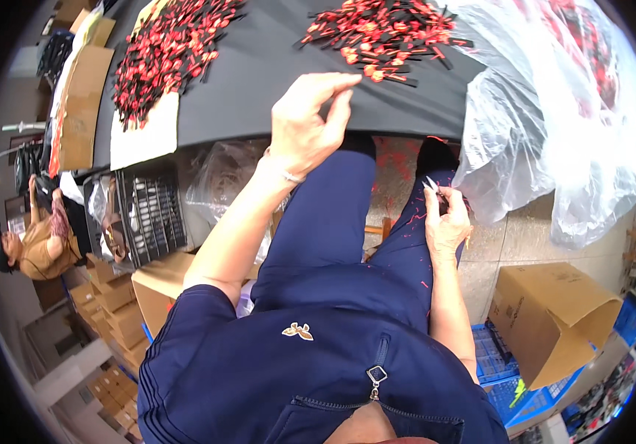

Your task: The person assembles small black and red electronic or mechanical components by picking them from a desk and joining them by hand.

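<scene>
My left hand (307, 122) is raised over the near edge of the black-covered table (259, 81). Its thumb and forefinger stand a little apart, and nothing shows between them. Just beyond its fingertips lies a pile of small black strips with red parts (385, 37). Low over my right thigh, my right hand (447, 222) is closed on small thread snips (431, 183); their pointed metal blades stick out past the fingers, while the rest is mostly hidden in the palm.
Another pile of black-and-red strips (173, 55) spreads at the left, partly over a pale sheet (144, 140). Clear plastic bags (510, 126) hang over the table's right side. An open carton (547, 318) stands by a blue crate (492, 355). At far left is another person (44, 248).
</scene>
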`<state>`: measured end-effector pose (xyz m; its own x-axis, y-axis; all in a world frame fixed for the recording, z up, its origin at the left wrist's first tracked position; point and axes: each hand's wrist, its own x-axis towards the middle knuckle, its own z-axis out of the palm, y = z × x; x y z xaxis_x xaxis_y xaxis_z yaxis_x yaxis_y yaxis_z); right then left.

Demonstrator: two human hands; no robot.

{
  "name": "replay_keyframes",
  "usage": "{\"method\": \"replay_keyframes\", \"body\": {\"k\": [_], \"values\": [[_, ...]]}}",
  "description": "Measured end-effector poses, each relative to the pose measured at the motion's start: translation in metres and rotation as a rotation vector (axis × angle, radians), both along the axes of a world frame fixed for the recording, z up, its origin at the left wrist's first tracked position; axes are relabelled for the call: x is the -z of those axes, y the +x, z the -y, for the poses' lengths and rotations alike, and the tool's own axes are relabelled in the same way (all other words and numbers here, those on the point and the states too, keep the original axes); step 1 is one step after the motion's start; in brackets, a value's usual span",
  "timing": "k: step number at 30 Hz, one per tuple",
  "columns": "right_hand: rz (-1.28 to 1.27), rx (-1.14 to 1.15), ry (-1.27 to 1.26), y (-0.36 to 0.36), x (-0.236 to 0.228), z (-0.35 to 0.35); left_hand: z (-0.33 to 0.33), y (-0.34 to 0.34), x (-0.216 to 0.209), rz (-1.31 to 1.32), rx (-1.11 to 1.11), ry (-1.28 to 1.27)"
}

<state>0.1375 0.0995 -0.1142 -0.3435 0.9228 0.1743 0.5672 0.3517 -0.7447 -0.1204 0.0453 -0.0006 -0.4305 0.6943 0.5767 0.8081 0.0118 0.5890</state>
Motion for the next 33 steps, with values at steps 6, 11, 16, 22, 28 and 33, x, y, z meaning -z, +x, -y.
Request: {"method": "replay_keyframes", "body": {"k": [6,11,16,22,28,33], "values": [[0.001,0.033,0.025,0.003,-0.006,-0.004,-0.054,0.0,0.008,-0.189,0.01,-0.12],[-0.001,0.031,0.028,0.008,-0.007,-0.007,-0.058,0.0,0.01,-0.214,-0.04,-0.298],[0.012,0.046,0.012,0.013,-0.007,-0.006,-0.063,-0.003,0.003,-0.298,0.014,-0.363],[-0.037,0.023,0.125,0.015,0.0,-0.004,-0.067,-0.01,0.008,-0.238,0.06,-0.219],[-0.052,-0.02,0.118,0.017,0.002,0.002,-0.044,0.008,-0.01,0.346,0.054,-0.05],[-0.146,0.011,-0.043,0.016,-0.003,0.014,-0.015,0.037,-0.016,1.308,0.226,-0.117]]}}
